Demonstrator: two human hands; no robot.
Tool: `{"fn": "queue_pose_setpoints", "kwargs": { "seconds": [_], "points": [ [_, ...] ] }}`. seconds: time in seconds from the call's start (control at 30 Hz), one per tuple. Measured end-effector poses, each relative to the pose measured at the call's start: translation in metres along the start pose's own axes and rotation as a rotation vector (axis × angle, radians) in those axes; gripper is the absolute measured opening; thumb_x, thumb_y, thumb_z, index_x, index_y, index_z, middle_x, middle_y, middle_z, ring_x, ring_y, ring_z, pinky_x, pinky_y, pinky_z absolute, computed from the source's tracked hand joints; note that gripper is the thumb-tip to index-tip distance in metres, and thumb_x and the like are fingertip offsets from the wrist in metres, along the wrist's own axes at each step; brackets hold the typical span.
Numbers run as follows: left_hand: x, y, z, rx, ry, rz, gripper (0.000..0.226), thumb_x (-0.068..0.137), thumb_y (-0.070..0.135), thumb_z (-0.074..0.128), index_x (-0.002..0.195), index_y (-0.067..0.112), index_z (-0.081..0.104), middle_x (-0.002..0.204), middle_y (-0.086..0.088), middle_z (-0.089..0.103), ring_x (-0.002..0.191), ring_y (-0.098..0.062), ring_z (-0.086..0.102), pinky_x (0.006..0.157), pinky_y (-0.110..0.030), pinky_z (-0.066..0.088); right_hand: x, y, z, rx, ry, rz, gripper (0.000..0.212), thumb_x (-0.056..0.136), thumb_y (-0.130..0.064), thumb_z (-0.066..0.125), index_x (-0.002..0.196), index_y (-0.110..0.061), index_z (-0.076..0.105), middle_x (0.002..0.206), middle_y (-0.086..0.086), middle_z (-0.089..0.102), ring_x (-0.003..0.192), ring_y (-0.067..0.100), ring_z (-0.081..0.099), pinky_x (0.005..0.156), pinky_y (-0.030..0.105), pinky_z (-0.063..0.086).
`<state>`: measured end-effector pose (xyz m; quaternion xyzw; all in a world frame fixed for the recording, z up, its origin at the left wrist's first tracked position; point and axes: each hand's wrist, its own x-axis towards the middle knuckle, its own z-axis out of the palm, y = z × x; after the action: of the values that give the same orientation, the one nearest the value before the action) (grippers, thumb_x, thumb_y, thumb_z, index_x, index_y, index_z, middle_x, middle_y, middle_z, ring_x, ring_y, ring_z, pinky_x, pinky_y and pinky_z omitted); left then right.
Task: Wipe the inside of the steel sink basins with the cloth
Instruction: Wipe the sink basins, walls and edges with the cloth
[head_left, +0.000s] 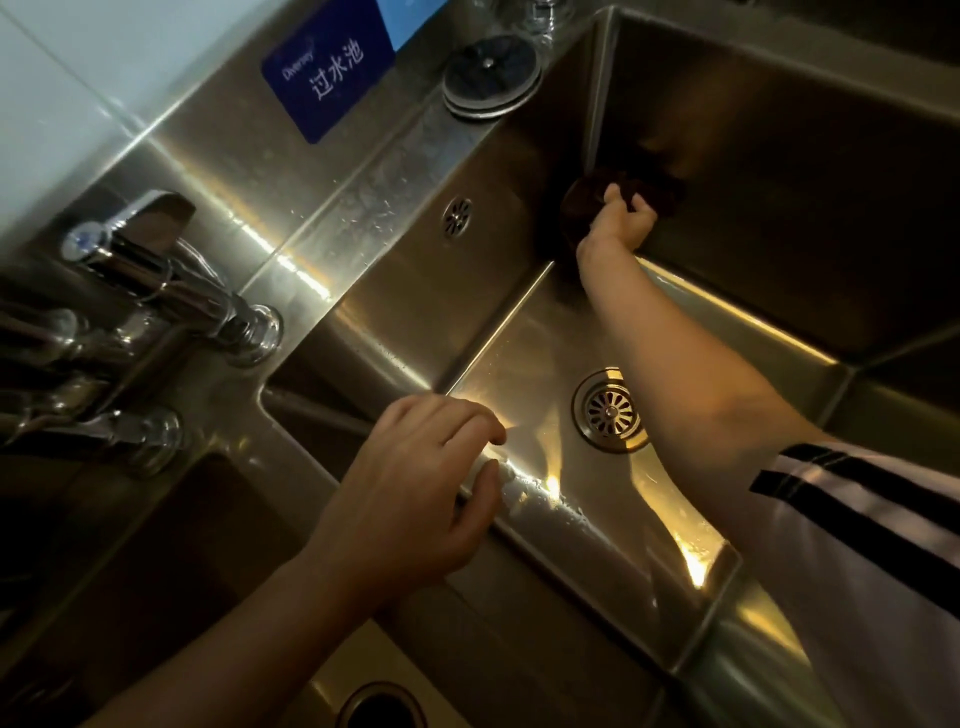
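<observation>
A steel sink basin (519, 332) fills the middle of the head view, with a round drain strainer (610, 410) in its floor. My right hand (621, 218) reaches deep into the far corner of this basin and is shut on a dark brown cloth (654, 189), pressing it against the far wall near the corner. My left hand (415, 478) rests on the steel divider (530, 512) between this basin and a second basin (332, 670) at the lower left. Its fingers are loosely curled and hold nothing.
Chrome taps (156, 280) jut out at the left over the rim. A black round drain stopper (491, 75) lies on the back ledge below a blue label (327, 78). An overflow grille (457, 217) sits in the basin's left wall. The second basin's drain (382, 706) shows at the bottom.
</observation>
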<state>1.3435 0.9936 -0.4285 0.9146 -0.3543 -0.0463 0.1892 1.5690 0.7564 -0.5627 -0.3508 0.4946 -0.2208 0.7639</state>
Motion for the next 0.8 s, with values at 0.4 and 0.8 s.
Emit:
{"fn": "queue_pose_setpoints", "kwargs": {
  "seconds": [0.4,0.8],
  "points": [
    [0.002,0.009,-0.006,0.016,-0.036,-0.024,0.029,0.085,0.028,0.046,0.106,0.018,0.063,0.1,0.005,0.062,0.093,-0.011,0.056,0.083,-0.034,0.047,-0.082,-0.129,0.019,0.253,-0.1,-0.144,0.037,0.089,-0.008,0.062,0.124,-0.012,0.049,0.131,0.014,0.05,0.116,0.029,0.055,0.089,0.032,0.048],
    [0.0,0.005,-0.003,0.018,-0.05,-0.035,0.032,0.087,0.028,0.045,0.111,0.016,0.062,0.105,0.002,0.063,0.097,-0.015,0.058,0.088,-0.039,0.047,-0.026,-0.048,-0.019,0.029,0.039,-0.016,0.035,0.088,-0.007,0.064,0.121,-0.011,0.053,0.128,0.015,0.053,0.114,0.029,0.057,0.099,0.041,0.049]
  ]
}}
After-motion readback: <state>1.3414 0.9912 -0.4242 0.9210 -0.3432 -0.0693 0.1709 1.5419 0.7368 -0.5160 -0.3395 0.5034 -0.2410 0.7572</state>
